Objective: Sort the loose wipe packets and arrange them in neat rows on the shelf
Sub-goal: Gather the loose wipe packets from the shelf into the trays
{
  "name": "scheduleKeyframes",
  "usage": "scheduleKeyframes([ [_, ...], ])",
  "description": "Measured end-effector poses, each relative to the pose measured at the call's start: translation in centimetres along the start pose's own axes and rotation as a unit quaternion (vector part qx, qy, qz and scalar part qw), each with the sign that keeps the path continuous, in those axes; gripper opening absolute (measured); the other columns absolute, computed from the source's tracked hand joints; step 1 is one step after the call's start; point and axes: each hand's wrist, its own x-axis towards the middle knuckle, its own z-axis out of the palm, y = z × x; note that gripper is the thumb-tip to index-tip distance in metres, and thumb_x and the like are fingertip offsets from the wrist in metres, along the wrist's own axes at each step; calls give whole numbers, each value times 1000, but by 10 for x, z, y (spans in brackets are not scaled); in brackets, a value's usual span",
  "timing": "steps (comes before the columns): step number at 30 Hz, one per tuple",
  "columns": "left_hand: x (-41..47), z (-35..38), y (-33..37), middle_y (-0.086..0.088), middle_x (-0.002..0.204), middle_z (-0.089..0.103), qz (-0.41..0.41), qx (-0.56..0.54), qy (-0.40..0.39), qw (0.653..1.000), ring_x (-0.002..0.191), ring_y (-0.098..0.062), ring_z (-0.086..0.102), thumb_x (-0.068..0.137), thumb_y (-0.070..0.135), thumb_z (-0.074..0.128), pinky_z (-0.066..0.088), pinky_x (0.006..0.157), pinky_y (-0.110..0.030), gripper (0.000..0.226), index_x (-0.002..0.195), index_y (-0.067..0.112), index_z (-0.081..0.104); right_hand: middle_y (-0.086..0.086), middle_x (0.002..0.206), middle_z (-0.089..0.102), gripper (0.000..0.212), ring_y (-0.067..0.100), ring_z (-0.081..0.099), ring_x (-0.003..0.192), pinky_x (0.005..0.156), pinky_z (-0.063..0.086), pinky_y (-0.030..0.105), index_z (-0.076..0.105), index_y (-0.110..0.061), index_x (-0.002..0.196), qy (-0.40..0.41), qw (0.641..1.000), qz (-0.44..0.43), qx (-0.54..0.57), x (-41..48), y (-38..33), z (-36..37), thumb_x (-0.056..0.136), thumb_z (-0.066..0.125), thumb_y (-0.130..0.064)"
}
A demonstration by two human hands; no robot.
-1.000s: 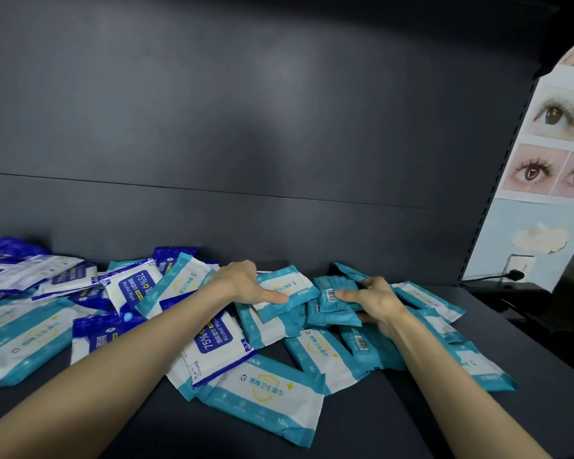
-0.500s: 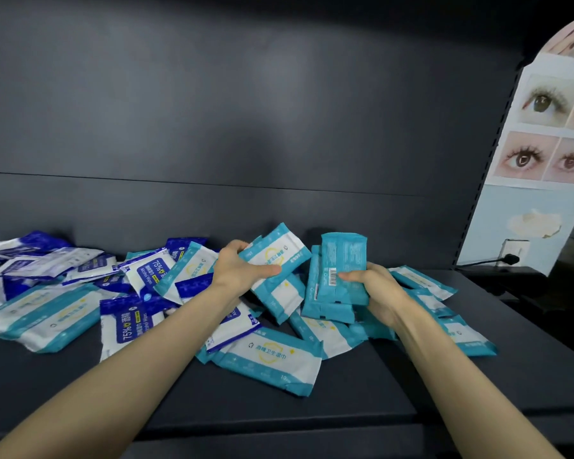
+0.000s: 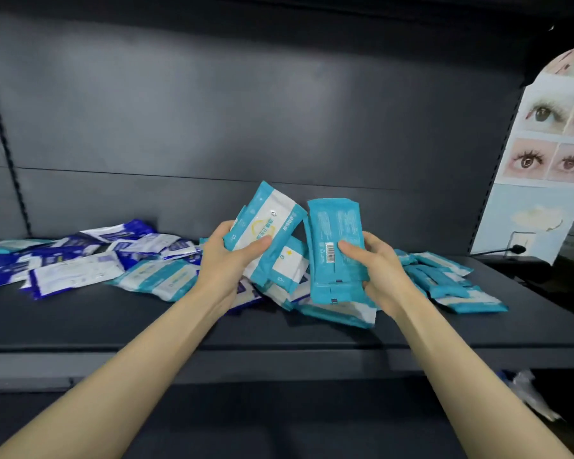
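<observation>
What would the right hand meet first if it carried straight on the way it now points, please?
Most likely the packets held by the left hand: the right hand, gripping its teal stack, points up-left at them across a narrow gap. Depth is unclear, so it might miss.

1. One wide-angle camera, worn on the person's head, looks forward and slightly down into a dark shelf [image 3: 80, 326] bay, facing its back panel [image 3: 212, 111].
2. It sits close: both forearms rise from the bottom corners. The left hand [image 3: 227, 256] and right hand [image 3: 375, 270] grip wipe packets [image 3: 333, 226] at mid-frame.
3. A poster [image 3: 544, 144] closes the right edge.
</observation>
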Motion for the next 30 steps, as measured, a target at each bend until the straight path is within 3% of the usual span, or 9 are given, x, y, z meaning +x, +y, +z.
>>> scheduleKeyframes([
  [4,-53,-68,18,-6,107,71,-23,5,-28,999,97,-22,69,65,8,79,55,82,-41,49,110,10,58,7,107,72,33,25,70,95,82,57,47,58,-11,118,-21,1000,5,6,-53,20,58,87,66,-10],
  [6,-76,-99,25,-5,106,72,-26,17,-8,999,96,-20,70,61,8,79,56,80,-39,53,110,12,58,5,102,73,29,23,71,91,77,58,43,59,-12,115,-32,999,18,21,-75,32,85,86,65,-8],
  [14,-153,-218,39,-4,102,72,-62,84,80,991,92,-20,70,66,0,79,57,79,-37,43,103,13,60,2,92,74,24,19,71,80,68,57,34,62,-13,105,-62,995,80,20,-138,91,180,83,66,-2],
  [17,-180,-258,35,-3,102,72,-81,102,114,985,91,-18,70,65,3,80,57,78,-36,45,104,13,59,3,93,73,22,19,71,81,72,57,36,62,-13,103,-85,991,107,5,-153,118,209,83,67,-4],
  [23,-244,-340,-3,-4,96,73,-164,138,172,961,83,-20,72,68,9,79,57,69,-38,41,103,15,59,2,99,72,28,16,71,84,68,55,32,61,-12,109,-145,969,197,-37,-190,198,257,83,69,-6],
  [30,-298,-444,-78,-6,95,71,-286,147,213,923,80,-22,69,48,18,84,53,68,-34,65,107,9,58,7,105,70,31,21,70,88,74,56,38,57,-12,111,-150,931,322,-87,-242,314,305,83,70,-10],
])
